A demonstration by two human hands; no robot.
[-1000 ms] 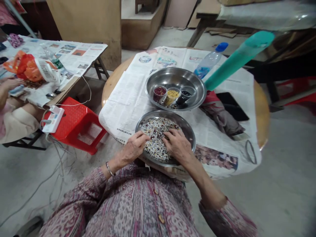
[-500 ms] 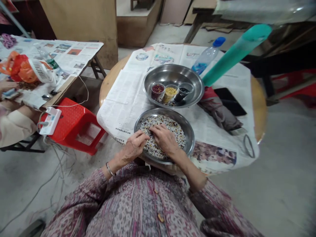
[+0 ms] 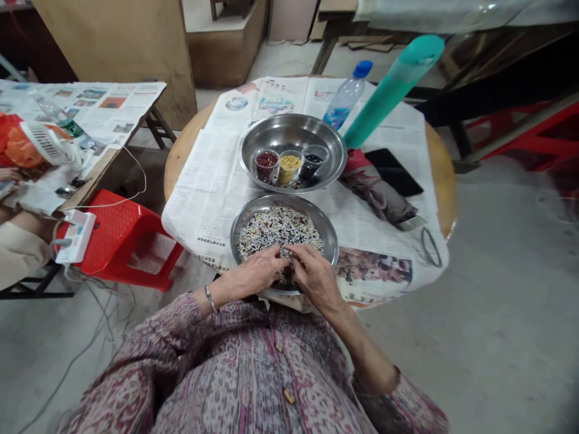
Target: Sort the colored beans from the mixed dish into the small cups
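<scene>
Since half a second ago, our right hand (image 3: 316, 278) has drawn back from the far left of the mixed grains (image 3: 279, 224) to the near side, where it now meets our left hand (image 3: 259, 272). Those grains — white, dark and yellow specks together — lie spread in the nearer steel bowl (image 3: 332, 238), with a darker patch showing between our hands. Our fingers on both sides are bent, tips down among the grains and nearly touching; we cannot tell whether either hand pinches anything. We wear a bracelet (image 3: 209, 298) on the left wrist.

Just beyond sits a larger steel bowl (image 3: 295, 125), holding three clear cups in a row: one of dark red grains (image 3: 267, 161), one of yellow grains (image 3: 289, 166) and one of black grains (image 3: 311, 163). Behind it we see a blue-capped bottle (image 3: 344, 102) and a tall green tube (image 3: 384, 90), tilted to the right. Farther right lie a grey and red bundle (image 3: 375, 190) and a flat black object (image 3: 393, 173), all on newspaper (image 3: 199, 181) over our round table (image 3: 446, 202).

To our left stands a red stool (image 3: 122, 223) with a power strip (image 3: 76, 236) — and past it, a small white fan (image 3: 45, 143) on another table.
</scene>
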